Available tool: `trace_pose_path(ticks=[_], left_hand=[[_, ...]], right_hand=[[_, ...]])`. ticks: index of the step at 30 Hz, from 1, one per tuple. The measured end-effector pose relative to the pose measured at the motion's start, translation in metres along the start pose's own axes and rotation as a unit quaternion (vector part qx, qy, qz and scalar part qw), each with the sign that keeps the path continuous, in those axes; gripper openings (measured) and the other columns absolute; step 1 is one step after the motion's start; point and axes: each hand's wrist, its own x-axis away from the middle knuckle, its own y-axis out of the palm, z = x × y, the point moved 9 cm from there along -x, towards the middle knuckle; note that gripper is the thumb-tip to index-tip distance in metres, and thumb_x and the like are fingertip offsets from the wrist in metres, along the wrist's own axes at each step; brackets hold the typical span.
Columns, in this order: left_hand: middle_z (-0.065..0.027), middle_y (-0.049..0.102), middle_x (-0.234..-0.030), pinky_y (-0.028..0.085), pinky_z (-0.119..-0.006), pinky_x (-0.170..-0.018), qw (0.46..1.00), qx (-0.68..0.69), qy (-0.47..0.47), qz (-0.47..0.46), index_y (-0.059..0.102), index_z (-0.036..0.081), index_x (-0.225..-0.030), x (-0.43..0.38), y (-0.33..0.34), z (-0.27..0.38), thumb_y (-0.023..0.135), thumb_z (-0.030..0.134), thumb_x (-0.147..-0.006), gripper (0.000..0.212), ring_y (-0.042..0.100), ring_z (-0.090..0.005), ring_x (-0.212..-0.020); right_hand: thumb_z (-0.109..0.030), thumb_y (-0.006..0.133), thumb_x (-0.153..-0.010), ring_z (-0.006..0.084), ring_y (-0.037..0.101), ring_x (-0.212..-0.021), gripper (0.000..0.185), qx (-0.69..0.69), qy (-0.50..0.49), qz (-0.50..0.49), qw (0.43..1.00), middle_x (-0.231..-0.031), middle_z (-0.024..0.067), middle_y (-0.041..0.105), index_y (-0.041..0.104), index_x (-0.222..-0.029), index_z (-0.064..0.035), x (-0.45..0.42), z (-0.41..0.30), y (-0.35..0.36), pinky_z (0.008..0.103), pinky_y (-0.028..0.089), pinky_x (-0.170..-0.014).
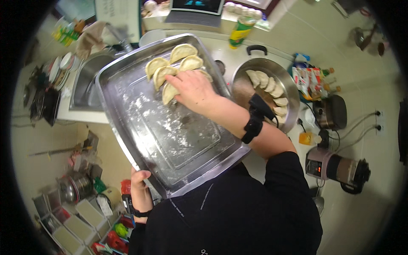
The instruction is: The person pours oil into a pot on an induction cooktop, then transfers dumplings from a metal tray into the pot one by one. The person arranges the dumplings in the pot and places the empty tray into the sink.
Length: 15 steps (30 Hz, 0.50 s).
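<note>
A rectangular metal tray (149,134), dusted with white powder that looks like flour, is held up in front of my body. My left hand (140,179) grips its near left rim, thumb over the edge. Several uncooked half-moon dumplings (184,52) lie clustered at the tray's far end. My right hand (194,91) reaches over them, its fingertips touching the nearer dumplings; whether it grips one cannot be told. To the right stands a wide metal pan (237,75), where more dumplings (270,85) sit in a curved row along the wall. My right forearm crosses its near side.
A metal sink (92,83) is set into the counter at left. Behind the tray are a green and yellow container (242,32) and a tablet (194,12). At right stand a blender (334,169), a dark appliance (331,111) and plugged-in cords (360,122).
</note>
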Motion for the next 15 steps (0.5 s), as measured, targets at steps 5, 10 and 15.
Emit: trace_pose_path(ticks=[5,10,15], left_hand=[[-0.0123,0.061,-0.085,0.051,-0.032,-0.068,0.997,-0.052,0.056,-0.013,0.053,-0.006,-0.107,-0.001,-0.002,0.006,0.052,0.017,-0.053,0.058,0.060,-0.0247,-0.075],[-0.0104,0.060,-0.082,0.050,-0.031,-0.066,0.999,-0.040,0.023,0.026,0.054,-0.003,-0.102,-0.009,-0.019,-0.008,0.057,0.017,-0.051,0.055,0.059,-0.0223,-0.072],[-0.0105,0.060,-0.080,0.050,-0.031,-0.071,0.996,-0.017,0.057,0.061,0.056,-0.005,-0.100,-0.010,-0.024,-0.011,0.054,0.016,-0.053,0.052,0.059,-0.0231,-0.073]], right_hand=[[-0.018,0.075,-0.065,0.0240,0.055,-0.092,0.037,-0.046,-0.008,0.000,0.999,-0.090,0.0043,0.054,0.059,-0.098,-0.0126,0.025,-0.004,-0.009,0.0372,0.042,-0.081],[-0.015,0.074,-0.066,0.0254,0.058,-0.087,0.032,-0.087,0.008,0.054,0.995,-0.088,0.0051,0.059,0.060,-0.095,-0.0099,0.043,-0.004,-0.039,0.0373,0.045,-0.079],[-0.013,0.074,-0.069,0.0315,0.060,-0.085,0.031,-0.120,0.141,0.190,0.964,-0.089,0.0160,0.062,0.061,-0.095,0.0002,0.104,0.096,-0.113,0.0385,0.048,-0.077]])
